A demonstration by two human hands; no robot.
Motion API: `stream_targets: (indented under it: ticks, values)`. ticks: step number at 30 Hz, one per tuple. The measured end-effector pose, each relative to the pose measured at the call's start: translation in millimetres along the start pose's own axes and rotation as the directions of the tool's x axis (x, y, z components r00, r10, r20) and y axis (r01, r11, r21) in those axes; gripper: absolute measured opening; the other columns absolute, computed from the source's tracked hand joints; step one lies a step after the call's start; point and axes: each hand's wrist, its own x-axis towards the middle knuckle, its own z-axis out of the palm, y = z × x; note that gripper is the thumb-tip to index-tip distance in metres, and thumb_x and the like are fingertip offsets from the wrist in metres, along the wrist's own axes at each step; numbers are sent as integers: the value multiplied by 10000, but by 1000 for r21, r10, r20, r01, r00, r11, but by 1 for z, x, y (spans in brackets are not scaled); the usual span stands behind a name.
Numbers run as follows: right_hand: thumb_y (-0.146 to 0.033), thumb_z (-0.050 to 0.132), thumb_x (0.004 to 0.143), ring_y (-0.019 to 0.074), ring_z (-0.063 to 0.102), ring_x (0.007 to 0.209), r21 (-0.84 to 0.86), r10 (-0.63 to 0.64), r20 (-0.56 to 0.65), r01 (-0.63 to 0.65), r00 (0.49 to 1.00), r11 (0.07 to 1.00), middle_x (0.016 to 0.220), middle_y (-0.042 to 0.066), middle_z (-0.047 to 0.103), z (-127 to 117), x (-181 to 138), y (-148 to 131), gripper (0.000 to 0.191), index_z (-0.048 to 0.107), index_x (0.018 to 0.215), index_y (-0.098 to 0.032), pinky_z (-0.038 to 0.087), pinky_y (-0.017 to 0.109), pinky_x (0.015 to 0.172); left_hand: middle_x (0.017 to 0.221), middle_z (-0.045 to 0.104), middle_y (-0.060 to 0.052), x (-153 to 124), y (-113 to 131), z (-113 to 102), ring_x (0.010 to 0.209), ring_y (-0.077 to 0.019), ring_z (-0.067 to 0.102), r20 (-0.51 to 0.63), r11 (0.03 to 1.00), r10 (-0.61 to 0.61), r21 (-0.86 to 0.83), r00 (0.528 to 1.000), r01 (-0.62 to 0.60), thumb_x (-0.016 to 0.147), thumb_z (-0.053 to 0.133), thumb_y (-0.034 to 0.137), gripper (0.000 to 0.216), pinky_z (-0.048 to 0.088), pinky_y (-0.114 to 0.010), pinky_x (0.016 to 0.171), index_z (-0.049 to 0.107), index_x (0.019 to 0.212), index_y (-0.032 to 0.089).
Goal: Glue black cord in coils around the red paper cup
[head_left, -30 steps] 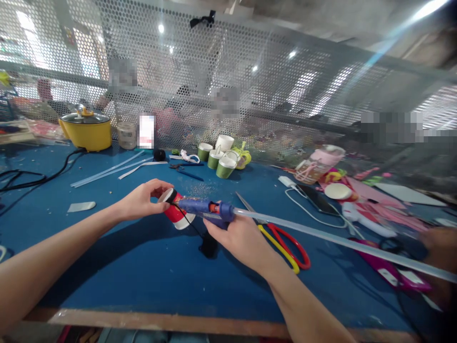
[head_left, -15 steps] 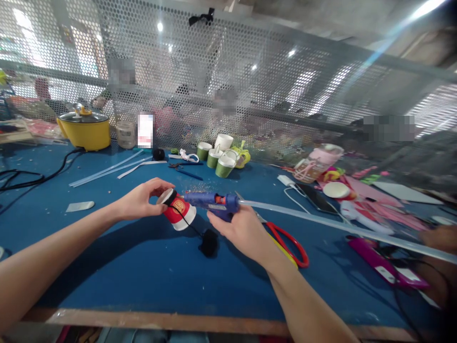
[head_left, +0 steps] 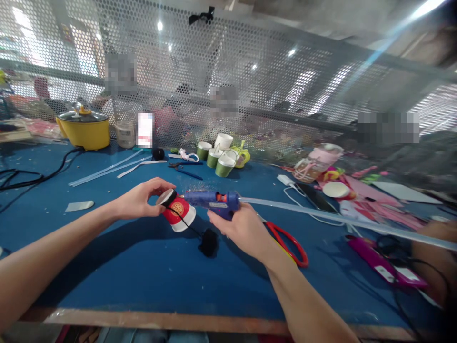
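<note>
My left hand (head_left: 152, 197) is closed on the rim end of a red and white paper cup (head_left: 177, 213), which lies tilted just above the blue table. A black band circles the cup near that end, and a black cord runs from it to a fuzzy black pompom (head_left: 208, 242). My right hand (head_left: 243, 226) grips a blue glue gun (head_left: 217, 202). Its nozzle points left and is at the cup's black band; whether it touches I cannot tell. A long translucent glue stick (head_left: 303, 209) sticks out of the gun's back toward the right.
Red-handled scissors (head_left: 291, 243) lie beside my right wrist. Several green and white cups (head_left: 225, 164), pliers (head_left: 185, 170) and a yellow pot (head_left: 89, 131) stand or lie farther back. At right are a phone (head_left: 316, 197), a purple device (head_left: 382, 262) and another person's arm (head_left: 432, 257).
Both hands, the cup and the glue gun stay nearly in place, with the cup turned very slightly. The other person's arm at the right edge has shifted a little.
</note>
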Motion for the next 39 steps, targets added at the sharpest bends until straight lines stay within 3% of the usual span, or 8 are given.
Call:
stream_targets:
  ticks: [8, 29, 39]
  values:
    - [-272, 521, 748, 151, 573, 533, 22, 0, 35, -1, 999, 1000, 493, -13, 580, -1, -1, 2, 199, 532, 562, -199, 450, 249, 537, 1079, 558, -87, -2, -1, 0, 1008, -211, 545, 13, 999, -2, -46, 1000, 2, 660, 583, 147, 526, 417, -407, 925, 425, 1161, 156]
    - [-299, 523, 758, 125, 524, 444, 26, 90, 53, -91, 995, 996, 481, -18, 575, -1, 2, 2, 212, 553, 583, -183, 427, 241, 493, 1076, 529, -73, -3, -3, -1, 1032, -196, 521, 45, 997, 22, -68, 999, -19, 676, 579, 114, 593, 412, -371, 931, 374, 1230, 171]
    - [-292, 531, 755, 119, 503, 425, 50, 65, 98, -70, 993, 996, 412, -34, 514, -3, -3, -7, 244, 522, 532, -192, 408, 227, 458, 992, 552, -54, -1, -2, 0, 926, -172, 552, 3, 999, 0, -46, 1000, 0, 675, 578, 164, 567, 440, -358, 880, 381, 1206, 162]
